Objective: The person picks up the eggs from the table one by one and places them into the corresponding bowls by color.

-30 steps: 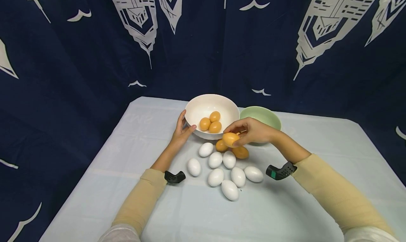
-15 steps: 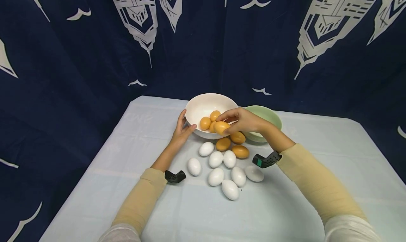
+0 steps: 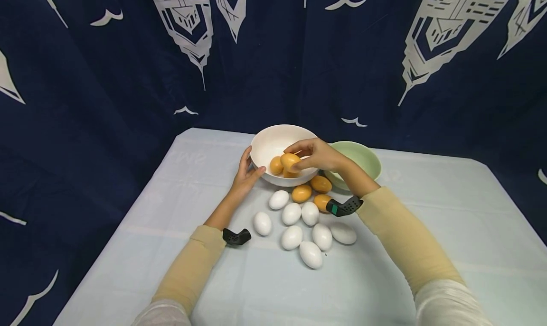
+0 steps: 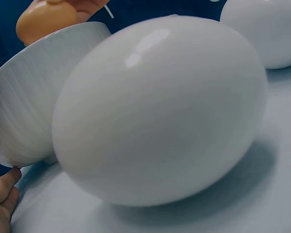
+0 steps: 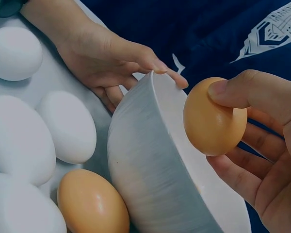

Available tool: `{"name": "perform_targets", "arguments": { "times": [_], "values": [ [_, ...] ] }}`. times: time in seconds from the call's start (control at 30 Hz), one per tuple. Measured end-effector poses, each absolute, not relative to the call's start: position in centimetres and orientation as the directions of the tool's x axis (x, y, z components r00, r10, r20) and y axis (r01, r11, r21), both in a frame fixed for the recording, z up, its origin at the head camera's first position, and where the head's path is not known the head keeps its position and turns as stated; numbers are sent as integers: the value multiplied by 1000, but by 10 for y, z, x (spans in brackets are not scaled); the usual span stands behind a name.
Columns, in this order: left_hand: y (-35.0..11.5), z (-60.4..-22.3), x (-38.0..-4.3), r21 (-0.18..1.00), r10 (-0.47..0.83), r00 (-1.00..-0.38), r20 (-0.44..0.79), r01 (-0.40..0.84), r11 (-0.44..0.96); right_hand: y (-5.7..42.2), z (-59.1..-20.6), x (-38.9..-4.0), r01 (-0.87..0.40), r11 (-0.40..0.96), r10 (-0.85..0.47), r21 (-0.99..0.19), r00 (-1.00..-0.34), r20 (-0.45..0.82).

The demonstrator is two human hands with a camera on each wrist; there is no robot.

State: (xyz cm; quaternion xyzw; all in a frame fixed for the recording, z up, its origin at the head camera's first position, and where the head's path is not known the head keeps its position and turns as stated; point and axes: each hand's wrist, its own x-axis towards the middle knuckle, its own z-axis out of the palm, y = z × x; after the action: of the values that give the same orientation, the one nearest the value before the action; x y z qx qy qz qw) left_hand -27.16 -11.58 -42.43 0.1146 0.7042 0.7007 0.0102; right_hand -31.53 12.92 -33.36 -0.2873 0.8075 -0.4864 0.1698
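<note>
Our right hand point(image 3: 318, 155) pinches an orange egg point(image 3: 289, 161), thumb opposite fingertips, over the white bowl point(image 3: 271, 138) near the far edge of the table point(image 3: 201, 169). Left hand point(image 3: 245, 175) clamps the bowl's left side, thumb spread from fingers. Versus a second ago, we've carried the egg leftward from the near-right rim; left hand unmoved.
</note>
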Motion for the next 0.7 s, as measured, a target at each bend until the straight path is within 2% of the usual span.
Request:
{"name": "perform_targets", "arguments": {
  "times": [0.3,0.7],
  "values": [
    [-117,-452,-290,988,150,-976,155,152,-31,116,-351,-323,-218,375,-567,-901,-823,-37],
    [-116,-453,-288,985,141,-975,170,171,-10,103,-362,-326,-267,487,-566,-831,-822,-68]
  ]
}}
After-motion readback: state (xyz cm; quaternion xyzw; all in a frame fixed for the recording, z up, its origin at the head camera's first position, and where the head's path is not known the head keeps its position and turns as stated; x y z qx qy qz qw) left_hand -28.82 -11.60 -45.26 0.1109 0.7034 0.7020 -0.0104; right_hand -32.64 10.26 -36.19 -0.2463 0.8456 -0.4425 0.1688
